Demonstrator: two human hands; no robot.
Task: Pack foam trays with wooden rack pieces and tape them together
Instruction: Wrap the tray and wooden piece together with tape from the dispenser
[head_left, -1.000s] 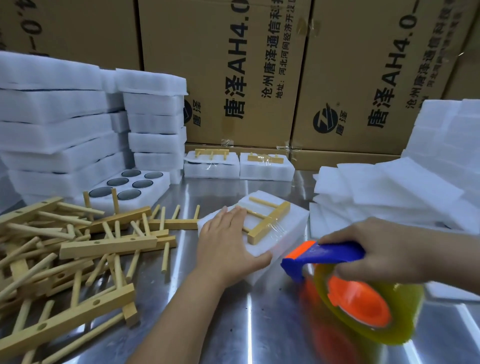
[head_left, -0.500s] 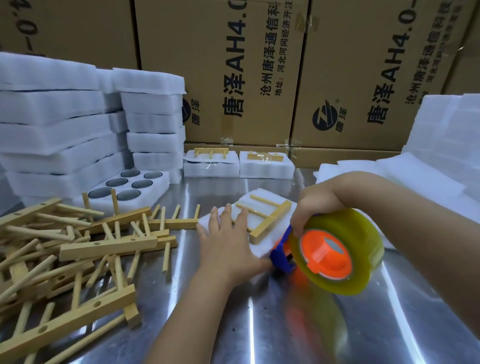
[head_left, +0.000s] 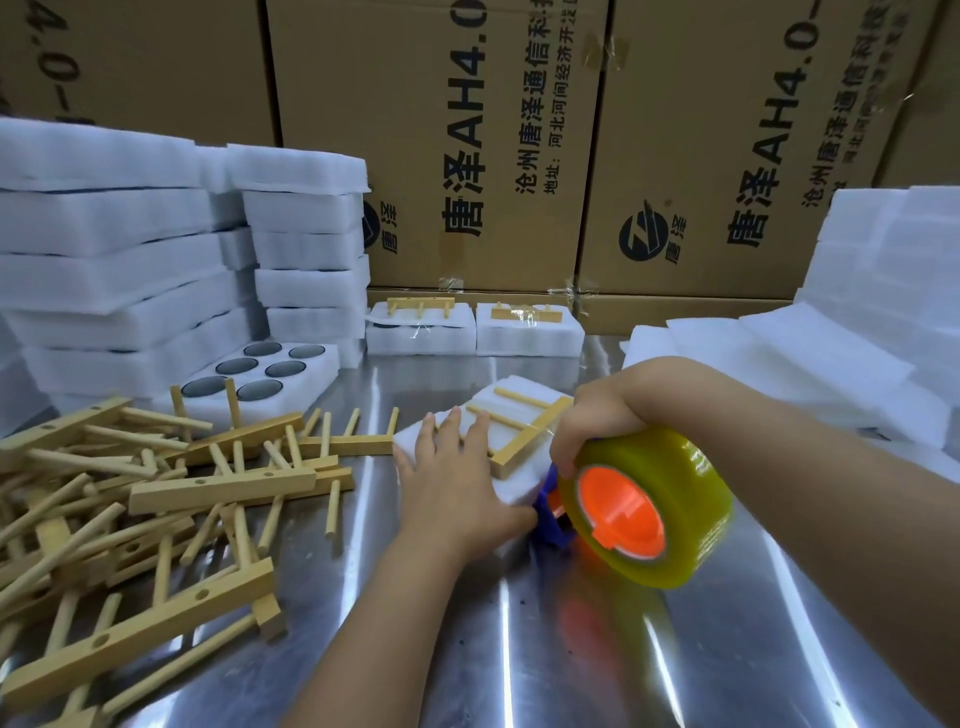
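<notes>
Pressing flat with fingers spread, the left hand (head_left: 457, 483) pins the foam tray (head_left: 511, 480) with its wooden rack piece (head_left: 524, 441) at mid-desk (head_left: 519, 649), while the right hand (head_left: 597, 415), fingers curled tight around the tape dispenser (head_left: 652, 506), holds it against the tray's near right edge, beside the pile of loose rack pieces (head_left: 140, 509).

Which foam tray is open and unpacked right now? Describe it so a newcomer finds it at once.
Start at the tall stack of white foam blocks at the left rear of the steel table. At its foot, just behind the pile of wooden rack pieces, lies the open foam tray. Unlike the two taped packs by the cartons, it shows six dark round holes, with no wood on top.
</notes>
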